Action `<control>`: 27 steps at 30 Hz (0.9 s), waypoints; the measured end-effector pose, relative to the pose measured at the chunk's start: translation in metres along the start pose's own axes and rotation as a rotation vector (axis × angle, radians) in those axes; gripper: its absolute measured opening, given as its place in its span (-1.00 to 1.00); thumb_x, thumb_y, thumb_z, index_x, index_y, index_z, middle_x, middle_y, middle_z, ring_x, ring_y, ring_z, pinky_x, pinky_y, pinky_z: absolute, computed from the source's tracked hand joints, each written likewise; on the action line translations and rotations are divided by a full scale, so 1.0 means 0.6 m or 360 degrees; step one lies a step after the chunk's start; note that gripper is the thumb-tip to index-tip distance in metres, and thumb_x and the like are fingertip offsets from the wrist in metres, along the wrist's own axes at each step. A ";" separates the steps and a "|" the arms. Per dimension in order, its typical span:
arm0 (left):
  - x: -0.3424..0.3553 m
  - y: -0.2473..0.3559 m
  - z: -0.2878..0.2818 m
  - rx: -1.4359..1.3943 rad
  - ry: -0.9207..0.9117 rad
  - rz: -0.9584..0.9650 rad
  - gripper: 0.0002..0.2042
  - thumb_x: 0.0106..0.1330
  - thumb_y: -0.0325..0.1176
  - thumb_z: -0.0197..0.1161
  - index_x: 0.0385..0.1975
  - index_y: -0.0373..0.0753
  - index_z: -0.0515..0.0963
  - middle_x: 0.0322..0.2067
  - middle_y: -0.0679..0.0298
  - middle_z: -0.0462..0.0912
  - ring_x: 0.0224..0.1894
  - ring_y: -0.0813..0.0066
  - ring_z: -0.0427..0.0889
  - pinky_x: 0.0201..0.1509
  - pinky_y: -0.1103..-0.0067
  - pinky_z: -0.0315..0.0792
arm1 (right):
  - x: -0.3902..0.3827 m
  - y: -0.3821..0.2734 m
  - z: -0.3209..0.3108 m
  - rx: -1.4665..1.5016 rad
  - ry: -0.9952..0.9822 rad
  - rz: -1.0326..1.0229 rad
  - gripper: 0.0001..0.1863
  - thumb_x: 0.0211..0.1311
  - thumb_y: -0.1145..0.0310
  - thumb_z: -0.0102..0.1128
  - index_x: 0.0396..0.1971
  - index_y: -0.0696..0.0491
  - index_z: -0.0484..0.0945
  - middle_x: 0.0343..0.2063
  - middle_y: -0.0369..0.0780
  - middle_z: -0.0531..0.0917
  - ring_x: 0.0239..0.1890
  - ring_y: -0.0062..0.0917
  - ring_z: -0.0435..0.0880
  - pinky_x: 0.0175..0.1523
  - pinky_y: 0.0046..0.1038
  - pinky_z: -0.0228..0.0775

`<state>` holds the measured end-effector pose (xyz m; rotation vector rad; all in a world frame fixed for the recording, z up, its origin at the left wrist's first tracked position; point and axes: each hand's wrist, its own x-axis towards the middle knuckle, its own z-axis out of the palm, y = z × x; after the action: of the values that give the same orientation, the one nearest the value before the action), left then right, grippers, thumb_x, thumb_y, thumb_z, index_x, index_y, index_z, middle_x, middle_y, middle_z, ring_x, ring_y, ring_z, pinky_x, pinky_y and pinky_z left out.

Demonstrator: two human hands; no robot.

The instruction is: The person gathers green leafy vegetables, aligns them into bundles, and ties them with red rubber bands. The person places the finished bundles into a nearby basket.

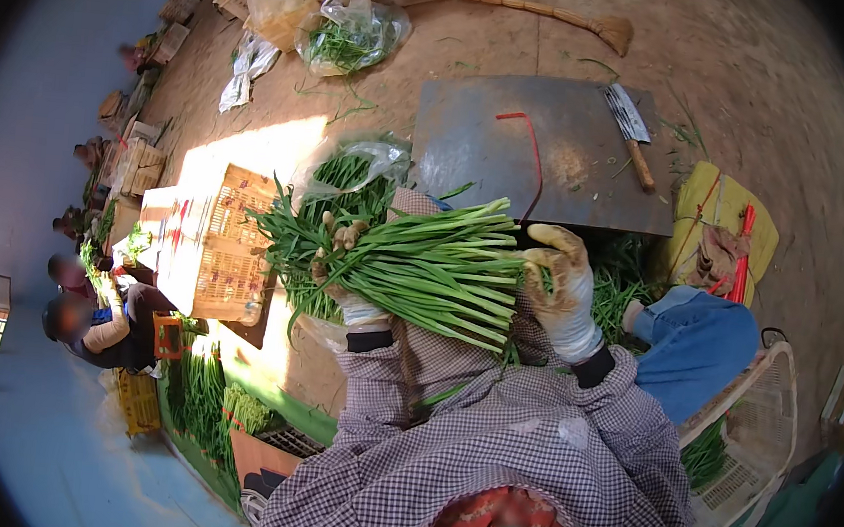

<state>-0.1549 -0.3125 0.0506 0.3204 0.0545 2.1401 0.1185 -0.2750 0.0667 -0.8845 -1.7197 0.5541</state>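
Note:
Across my lap lies a thick bunch of garlic chives [431, 269], leafy tips to the left and paler cut ends to the right. My left hand [343, 247], in a soiled white glove, is closed round the leafy part. By the cut ends is my gloved right hand [565, 291]; its fingers are curved and apart, close against the stalks. Beyond the bunch, a dark metal board [485, 118] carries a red tie [531, 143] and a cleaver [629, 131] with a wooden handle. More loose greens [621, 281] lie under the board's near edge.
An orange plastic crate [233, 247] stands at left, near a bag of greens [350, 172]. Yellow folded sacking [726, 230] with red ties [744, 252] sits at right. A pale basket [753, 443] is beside my right leg. Co-workers [101, 316] sit far left; a broom [564, 20] lies behind.

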 end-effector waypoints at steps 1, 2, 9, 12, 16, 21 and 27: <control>0.000 0.004 -0.007 0.0018 -0.0025 -0.0001 -0.43 0.18 -0.23 0.09 0.20 -0.36 0.26 -0.48 0.35 0.34 -0.28 0.47 0.35 0.25 0.39 0.19 | -0.016 0.008 -0.016 0.0151 0.0076 0.0157 -0.80 0.10 0.54 0.16 -0.23 0.10 0.50 -0.15 -0.15 0.53 -0.09 -0.35 0.54 -0.02 -0.41 0.41; 0.001 0.008 -0.012 0.0039 -0.0056 0.0005 -0.42 0.19 -0.23 0.10 0.20 -0.37 0.24 -0.48 0.36 0.34 -0.29 0.49 0.36 0.31 0.44 0.12 | -0.028 0.022 -0.029 0.0127 0.0192 0.0309 -0.81 0.08 0.56 0.17 -0.26 0.09 0.52 -0.22 -0.15 0.54 -0.16 -0.38 0.57 -0.08 -0.43 0.43; 0.018 0.010 -0.024 -0.0210 -0.0107 0.0005 -0.46 0.15 -0.35 0.15 0.15 -0.40 0.27 -0.49 0.37 0.32 -0.35 0.51 0.30 -0.07 0.59 0.27 | -0.076 0.042 -0.045 0.0580 -0.0821 0.0966 -0.61 0.16 0.36 0.26 -0.02 0.18 0.50 -0.11 -0.13 0.56 -0.10 -0.46 0.57 0.05 -0.44 0.40; 0.018 -0.009 -0.003 -0.0061 -0.0046 0.0005 -0.44 0.13 -0.31 0.19 0.14 -0.40 0.27 -0.46 0.37 0.30 -0.35 0.51 0.29 -0.11 0.58 0.28 | -0.033 -0.005 -0.020 0.1017 -0.0914 0.0996 -0.49 0.23 0.32 0.21 0.12 0.20 0.34 0.05 -0.15 0.46 0.07 -0.49 0.43 0.21 -0.49 0.26; 0.020 0.008 -0.011 -0.0039 -0.0112 -0.0019 -0.52 0.14 -0.31 0.18 0.07 -0.35 0.33 -0.48 0.37 0.30 -0.33 0.50 0.29 -0.07 0.57 0.27 | -0.051 0.011 -0.006 0.1435 -0.0520 0.1357 -0.67 0.30 0.42 0.10 0.00 0.24 0.40 -0.15 -0.21 0.53 -0.16 -0.62 0.51 -0.05 -0.66 0.36; 0.025 0.030 -0.010 -0.0131 0.0038 0.0131 -0.45 0.12 -0.30 0.10 0.14 -0.40 0.32 -0.54 0.37 0.22 -0.38 0.53 0.27 -0.12 0.60 0.28 | -0.043 0.050 -0.143 0.0975 0.0013 0.1317 -0.78 0.35 0.34 0.05 -0.23 0.18 0.59 -0.56 -0.36 0.48 -0.52 -0.73 0.41 -0.38 -0.69 0.26; 0.023 0.010 -0.018 -0.0042 -0.0122 -0.0064 -0.45 0.16 -0.29 0.12 0.18 -0.33 0.30 -0.48 0.36 0.34 -0.29 0.50 0.31 -0.06 0.52 0.31 | -0.055 0.026 -0.042 0.0980 -0.0987 0.1193 -0.62 0.22 0.31 0.24 -0.03 0.19 0.51 -0.16 -0.20 0.57 -0.10 -0.55 0.52 0.02 -0.54 0.38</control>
<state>-0.1696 -0.3037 0.0439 0.3823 -0.0114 2.0854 0.1516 -0.2929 0.0437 -0.9285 -1.5235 1.9035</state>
